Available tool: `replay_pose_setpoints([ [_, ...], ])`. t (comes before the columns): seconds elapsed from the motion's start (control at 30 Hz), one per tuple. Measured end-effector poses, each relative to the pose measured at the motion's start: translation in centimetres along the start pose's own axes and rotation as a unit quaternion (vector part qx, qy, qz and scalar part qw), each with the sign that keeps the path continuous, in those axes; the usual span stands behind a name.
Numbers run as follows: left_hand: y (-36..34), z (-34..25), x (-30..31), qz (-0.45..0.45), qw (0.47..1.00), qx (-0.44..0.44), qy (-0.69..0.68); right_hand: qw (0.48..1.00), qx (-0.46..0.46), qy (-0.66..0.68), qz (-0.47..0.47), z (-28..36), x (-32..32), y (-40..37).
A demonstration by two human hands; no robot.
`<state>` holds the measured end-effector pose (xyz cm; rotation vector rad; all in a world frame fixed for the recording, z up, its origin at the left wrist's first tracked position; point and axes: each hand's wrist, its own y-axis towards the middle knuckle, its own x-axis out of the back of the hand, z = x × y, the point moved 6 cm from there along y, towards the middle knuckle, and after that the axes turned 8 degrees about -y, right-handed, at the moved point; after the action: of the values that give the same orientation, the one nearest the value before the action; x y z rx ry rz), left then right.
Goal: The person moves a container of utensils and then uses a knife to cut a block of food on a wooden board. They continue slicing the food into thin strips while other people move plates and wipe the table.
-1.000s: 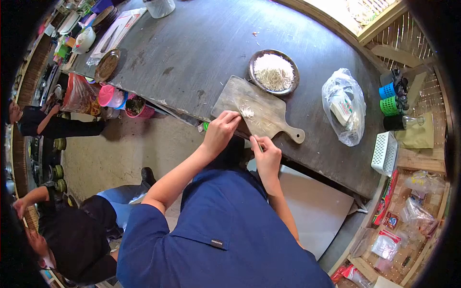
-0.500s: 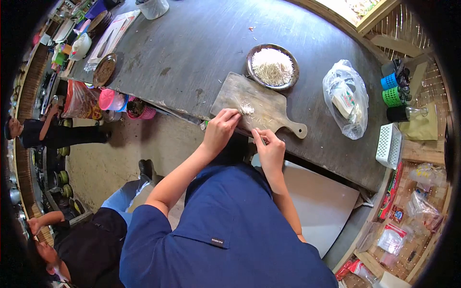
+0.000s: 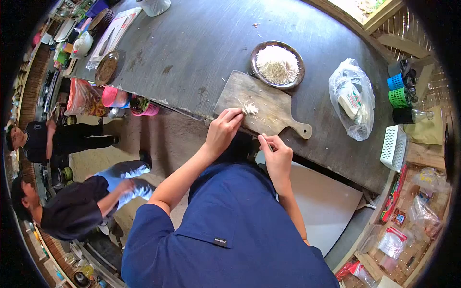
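A wooden cutting board (image 3: 269, 98) with a handle lies at the table's near edge. On it is a small pile of pale shreds (image 3: 249, 109), with loose bits around. My left hand (image 3: 224, 128) is at the board's near left part, fingers pressed together beside the pile; what they pinch is too small to name. My right hand (image 3: 277, 156) is closed at the board's near edge, below the handle, its fingers round a thin item I cannot make out. Behind the board stands a round brown bowl (image 3: 301, 73) heaped with pale shreds.
The dark table (image 3: 192, 48) carries a clear plastic bag (image 3: 353, 122) with a white package at right, and a knife (image 3: 106, 42) and a brown dish (image 3: 106, 69) at left. A white basket (image 3: 394, 148) is at the right edge. Two people (image 3: 72, 209) are at left.
The nearer person at left has moved up in view and turned, a hand now by the legs. The other person's arm has lowered. My hands have barely moved; the view has shifted slightly.
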<state>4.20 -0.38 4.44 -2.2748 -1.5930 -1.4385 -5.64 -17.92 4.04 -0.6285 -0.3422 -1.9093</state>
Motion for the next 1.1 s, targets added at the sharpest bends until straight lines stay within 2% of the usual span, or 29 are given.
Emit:
replay_pose_setpoints([
  [0.1, 0.2, -0.3, -0.1, 0.016, 1.0, 0.01, 0.009, 0.999, 0.021, -0.014, -0.02, 0.4, 0.0, -0.9],
  [0.3, 0.6, -0.8, 0.0, 0.013, 0.999, -0.019, 0.039, 1.0, -0.003, -0.016, 0.009, 0.4, -0.9, 0.9],
  [0.47, 0.4, -0.4, 0.0, 0.019, 1.0, 0.001, 0.021, 0.997, 0.058, -0.043, -0.041, 1.1, 0.4, -0.6],
  [0.57, 0.5, -0.4, 0.1, 0.02, 1.0, 0.005, 0.021, 0.998, 0.026, -0.058, 0.001, 0.5, -0.7, 0.4],
  [0.7, 0.5, -0.5, 0.2, 0.019, 1.0, 0.012, 0.02, 0.999, 0.037, -0.017, -0.013, 1.1, -1.0, 1.6],
  [0.77, 0.5, -0.3, 0.0, 0.016, 1.0, 0.015, 0.021, 0.998, 0.022, -0.052, 0.006, 1.6, 0.1, 0.7],
  [0.8, 0.3, -0.3, 0.0, 0.019, 1.0, 0.018, 0.017, 0.998, 0.044, -0.032, -0.013, 1.7, 0.2, 0.2],
  [0.93, 0.1, -0.3, -0.1, 0.009, 1.0, 0.012, 0.019, 0.999, 0.012, -0.05, 0.014, 0.8, -0.6, 0.3],
  [1.1, 0.4, -0.4, 0.1, 0.017, 1.0, 0.019, 0.018, 1.0, 0.021, -0.01, 0.008, 1.2, -0.3, 1.4],
])
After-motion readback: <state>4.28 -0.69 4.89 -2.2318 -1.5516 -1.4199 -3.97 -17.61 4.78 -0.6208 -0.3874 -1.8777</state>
